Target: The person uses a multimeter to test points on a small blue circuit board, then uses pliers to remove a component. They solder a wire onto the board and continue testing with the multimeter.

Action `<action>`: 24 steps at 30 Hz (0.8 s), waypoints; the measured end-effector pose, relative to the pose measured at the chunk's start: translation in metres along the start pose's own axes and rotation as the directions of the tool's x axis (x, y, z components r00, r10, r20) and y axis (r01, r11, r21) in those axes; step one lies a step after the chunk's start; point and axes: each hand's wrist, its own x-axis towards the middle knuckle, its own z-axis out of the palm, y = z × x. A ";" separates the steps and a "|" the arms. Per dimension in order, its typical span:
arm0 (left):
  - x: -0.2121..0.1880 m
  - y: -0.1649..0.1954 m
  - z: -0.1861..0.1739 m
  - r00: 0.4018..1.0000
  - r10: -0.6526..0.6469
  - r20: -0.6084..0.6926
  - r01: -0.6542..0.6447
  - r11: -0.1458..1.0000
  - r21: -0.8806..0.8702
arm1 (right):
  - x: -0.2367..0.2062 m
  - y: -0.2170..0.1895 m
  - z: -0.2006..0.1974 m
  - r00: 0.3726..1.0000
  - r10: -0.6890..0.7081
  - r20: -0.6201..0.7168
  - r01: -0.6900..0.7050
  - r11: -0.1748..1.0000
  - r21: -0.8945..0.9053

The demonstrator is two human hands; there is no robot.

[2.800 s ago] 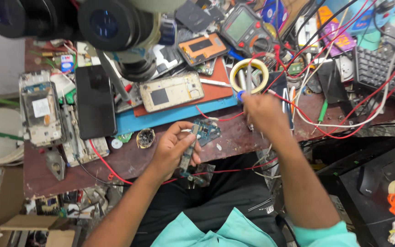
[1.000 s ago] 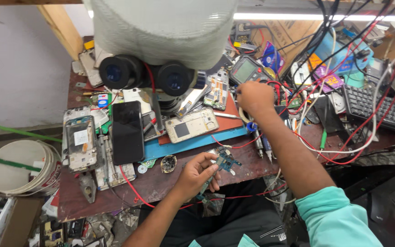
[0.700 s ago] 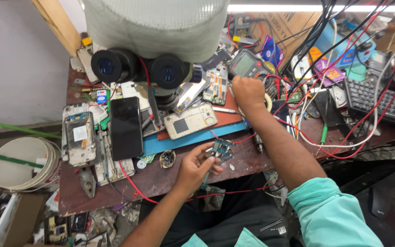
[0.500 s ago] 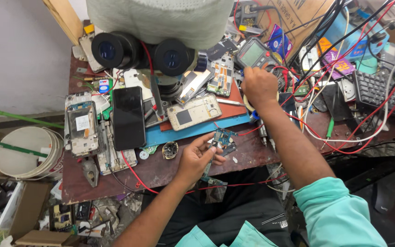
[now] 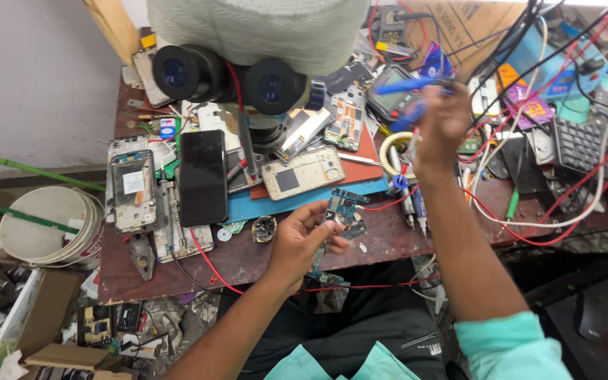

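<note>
The person wears a teal short-sleeved shirt (image 5: 508, 345) and black trousers (image 5: 360, 331), forearms bare.

The blue-handled tool (image 5: 416, 88) above the right hand (image 5: 441, 127) is motion-blurred; its type and tip cannot be determined, and the grip is hidden behind the fingers. The circuit board (image 5: 343, 209) at the fingertips of the left hand (image 5: 300, 239) is partly covered by the thumb, and its components are too small to identify. The microscope (image 5: 248, 49) beyond the left hand is cut off by the top edge. The roll of tape (image 5: 392, 151) just below the right hand is partly hidden by the wrist. The keyboard (image 5: 592, 151), well to the right of the right hand, is cut off by the right edge.
</note>
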 end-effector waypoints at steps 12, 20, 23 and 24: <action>-0.038 0.045 0.029 0.997 -0.017 0.073 0.034 0.971 -0.235 | -0.120 -0.081 -0.043 0.702 0.567 0.430 -0.711 0.534 0.456; -0.087 0.071 0.049 0.962 0.181 0.205 -0.155 0.978 -0.139 | -0.176 -0.145 -0.040 0.801 0.353 0.484 -0.348 0.932 -0.104; -0.099 0.079 0.054 0.962 0.195 0.189 -0.174 0.977 -0.125 | -0.186 -0.152 -0.038 0.865 0.056 0.498 0.256 0.805 -0.536; -0.101 0.082 0.054 0.964 0.191 0.187 -0.170 0.978 -0.119 | -0.187 -0.155 -0.036 0.856 -0.032 0.516 0.370 0.736 -0.568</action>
